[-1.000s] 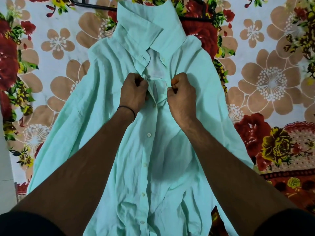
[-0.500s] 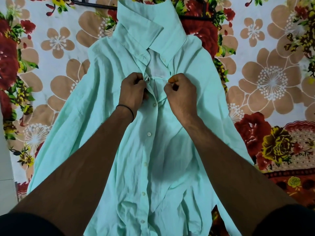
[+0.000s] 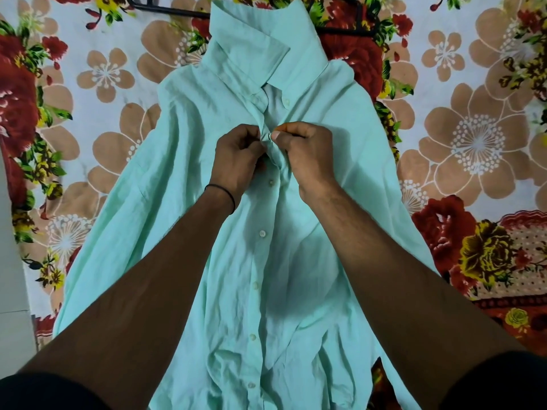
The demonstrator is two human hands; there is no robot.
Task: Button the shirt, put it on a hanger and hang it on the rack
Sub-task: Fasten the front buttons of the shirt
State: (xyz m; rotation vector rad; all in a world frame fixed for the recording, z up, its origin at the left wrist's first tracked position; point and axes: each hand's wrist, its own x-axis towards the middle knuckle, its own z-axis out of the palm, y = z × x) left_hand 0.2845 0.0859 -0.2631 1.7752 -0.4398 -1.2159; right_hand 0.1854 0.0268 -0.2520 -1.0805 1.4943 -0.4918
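We have the mint-green shirt spread face up on a flowered sheet, its collar pointing away from us. Our left hand and right hand meet just below the collar, fingers curled. Each pinches one front edge of the shirt, and the two edges are bunched together between our thumbs. The button we are working on is hidden by the fingers. A row of white buttons runs down the front below our hands. A black hanger lies on the sheet beyond the collar, partly under the shirt. A dark band circles our left wrist.
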